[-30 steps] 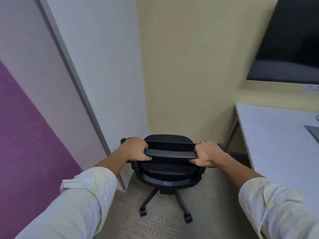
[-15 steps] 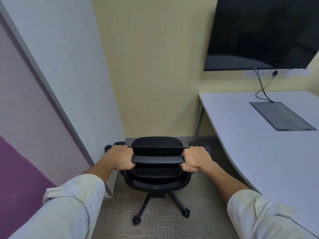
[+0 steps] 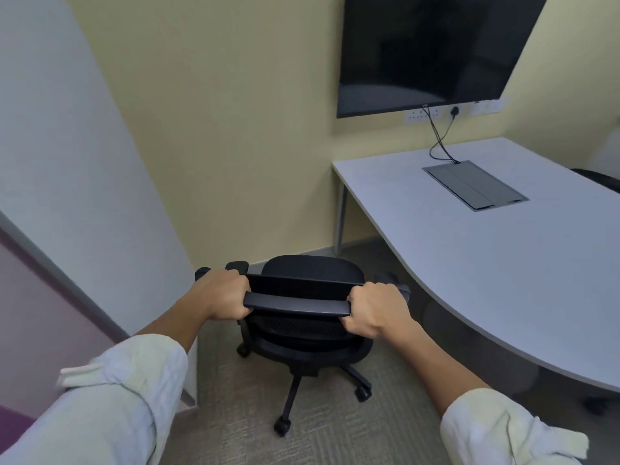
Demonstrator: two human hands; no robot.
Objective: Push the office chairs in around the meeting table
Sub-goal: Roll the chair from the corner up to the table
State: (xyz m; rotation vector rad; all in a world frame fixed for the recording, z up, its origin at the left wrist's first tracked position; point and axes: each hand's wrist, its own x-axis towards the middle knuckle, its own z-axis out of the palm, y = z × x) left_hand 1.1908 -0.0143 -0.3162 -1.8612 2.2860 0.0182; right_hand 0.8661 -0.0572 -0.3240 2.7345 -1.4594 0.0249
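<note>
A black office chair (image 3: 310, 273) on castors stands in the corner in front of me, seat facing the yellow wall. My left hand (image 3: 223, 295) grips the left end of its backrest top bar, and my right hand (image 3: 374, 312) grips the right end. The white meeting table (image 3: 503, 263) with a curved edge lies to the right of the chair; the chair's right armrest sits close to that edge. A second dark chair (image 3: 600, 179) shows partly at the table's far right side.
A white wall (image 3: 67, 162) and purple panel close off the left, the yellow wall (image 3: 235, 129) the front. A black screen (image 3: 432, 48) hangs above the table, cables running to a grey floor-box lid (image 3: 476, 184). Table leg (image 3: 340, 216) stands by the wall. Carpet underfoot.
My view has swung right, bringing more of the table and screen into sight. The chair has rolled and turned slightly toward the table, with both hands still holding its backrest.
</note>
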